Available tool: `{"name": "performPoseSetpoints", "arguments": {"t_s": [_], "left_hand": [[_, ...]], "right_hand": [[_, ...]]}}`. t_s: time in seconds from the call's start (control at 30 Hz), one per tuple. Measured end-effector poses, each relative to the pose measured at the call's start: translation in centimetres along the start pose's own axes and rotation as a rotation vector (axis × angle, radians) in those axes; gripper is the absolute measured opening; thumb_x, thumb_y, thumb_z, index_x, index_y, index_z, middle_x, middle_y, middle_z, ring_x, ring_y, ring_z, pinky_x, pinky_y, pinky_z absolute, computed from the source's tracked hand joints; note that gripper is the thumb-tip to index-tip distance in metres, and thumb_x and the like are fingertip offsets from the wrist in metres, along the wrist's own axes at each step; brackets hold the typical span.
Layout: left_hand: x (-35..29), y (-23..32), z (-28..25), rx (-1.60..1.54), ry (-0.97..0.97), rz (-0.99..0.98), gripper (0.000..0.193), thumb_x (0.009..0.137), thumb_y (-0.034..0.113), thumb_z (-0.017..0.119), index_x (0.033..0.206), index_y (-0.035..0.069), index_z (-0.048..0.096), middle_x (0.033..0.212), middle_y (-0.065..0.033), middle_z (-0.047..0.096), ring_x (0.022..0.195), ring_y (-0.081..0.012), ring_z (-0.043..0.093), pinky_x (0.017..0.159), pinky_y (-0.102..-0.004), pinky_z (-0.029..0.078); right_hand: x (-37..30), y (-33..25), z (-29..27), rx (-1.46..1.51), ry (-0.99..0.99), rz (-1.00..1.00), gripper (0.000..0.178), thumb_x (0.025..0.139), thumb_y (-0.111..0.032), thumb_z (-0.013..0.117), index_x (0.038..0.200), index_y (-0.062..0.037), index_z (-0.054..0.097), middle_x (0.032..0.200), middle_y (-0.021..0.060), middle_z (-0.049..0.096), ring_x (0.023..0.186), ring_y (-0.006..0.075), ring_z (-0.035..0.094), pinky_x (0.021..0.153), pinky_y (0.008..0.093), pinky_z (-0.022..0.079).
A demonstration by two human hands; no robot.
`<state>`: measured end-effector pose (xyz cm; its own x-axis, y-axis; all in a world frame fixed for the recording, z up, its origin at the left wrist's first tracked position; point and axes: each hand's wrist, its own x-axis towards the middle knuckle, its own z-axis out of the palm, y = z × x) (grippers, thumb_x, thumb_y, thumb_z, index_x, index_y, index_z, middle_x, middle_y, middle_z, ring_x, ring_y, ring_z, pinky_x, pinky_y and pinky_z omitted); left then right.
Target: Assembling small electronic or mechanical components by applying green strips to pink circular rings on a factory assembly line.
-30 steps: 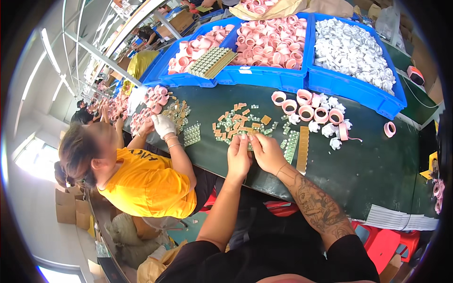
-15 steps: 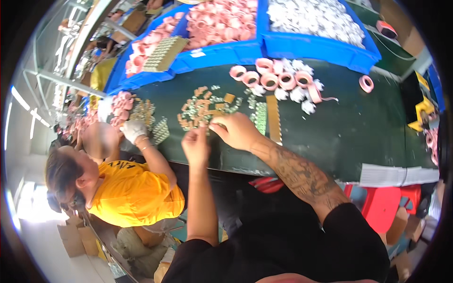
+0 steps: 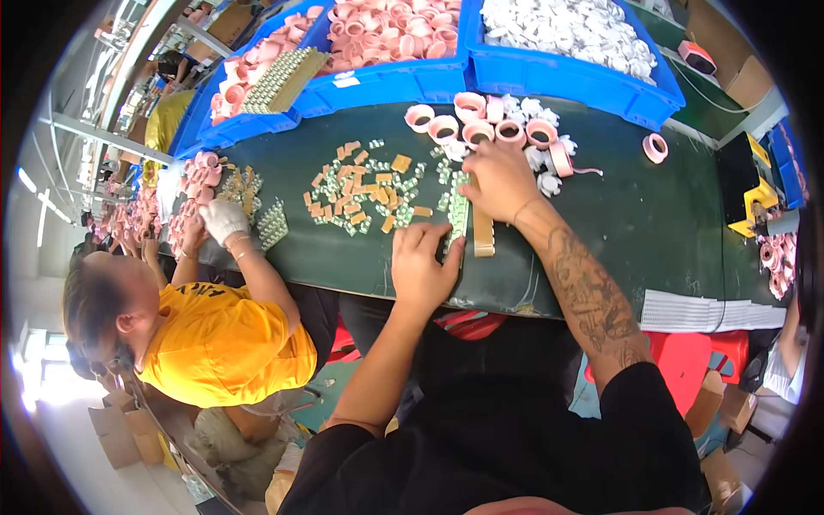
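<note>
A narrow panel of small green-and-white circuit boards [image 3: 457, 209] lies on the dark green table in front of me. My left hand [image 3: 423, 264] is closed at its near end, thumb and fingertips on either side. At the far end, my right hand [image 3: 505, 184] has curled fingers and a thumb against the panel. Just right of it lies a tan strip [image 3: 484, 236], its upper end hidden under my right hand. To the left is a loose pile of small tan and green-white pieces [image 3: 365, 189]. Pink ring-shaped parts [image 3: 479, 133] and white parts [image 3: 549, 182] sit beyond my right hand.
Blue bins [image 3: 566, 84] along the back hold pink and white parts. At left, a co-worker in a yellow shirt [image 3: 227, 348] handles parts with a white-gloved hand [image 3: 224, 220]. White strips [image 3: 704, 311] lie at the front right edge; a yellow-and-black device [image 3: 755, 184] stands far right.
Both hands have moved right from the loose pile to the circuit board panel. My right hand has reached farther away; my left is now at the near end. The view has shifted slightly.
</note>
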<state>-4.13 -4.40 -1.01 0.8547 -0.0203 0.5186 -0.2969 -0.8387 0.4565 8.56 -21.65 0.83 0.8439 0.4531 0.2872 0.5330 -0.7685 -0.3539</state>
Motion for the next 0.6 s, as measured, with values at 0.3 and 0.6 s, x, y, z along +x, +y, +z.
{"name": "performPoseSetpoints", "arguments": {"t_s": [0.3,0.6], "left_hand": [[-0.2,-0.3,-0.3,-0.306,0.013,-0.306,0.042,0.088,0.022,0.081,0.118,0.001,0.062,0.101,-0.0107,0.069,0.095,-0.0264,0.065,0.081,-0.0384,0.053],[1.8,-3.7,-5.0,-1.023,-0.321,-0.623,0.017,0.109,0.020,0.058,0.105,0.004,0.060,0.078,-0.0006,0.062,0.060,-0.0065,0.056,0.054,-0.0220,0.047]], "right_hand": [[-0.5,-1.2,-0.7,1.064,-0.079,0.120,0.025,0.092,-0.008,0.076,0.100,-0.0063,0.053,0.076,-0.0031,0.053,0.068,0.0058,0.050,0.062,0.0247,0.042],[-1.1,-6.6,-1.0,0.879,-0.128,-0.097,0.033,0.099,-0.034,0.068,0.090,-0.0035,0.060,0.065,0.0141,0.062,0.058,0.0313,0.062,0.058,0.0415,0.047]]}}
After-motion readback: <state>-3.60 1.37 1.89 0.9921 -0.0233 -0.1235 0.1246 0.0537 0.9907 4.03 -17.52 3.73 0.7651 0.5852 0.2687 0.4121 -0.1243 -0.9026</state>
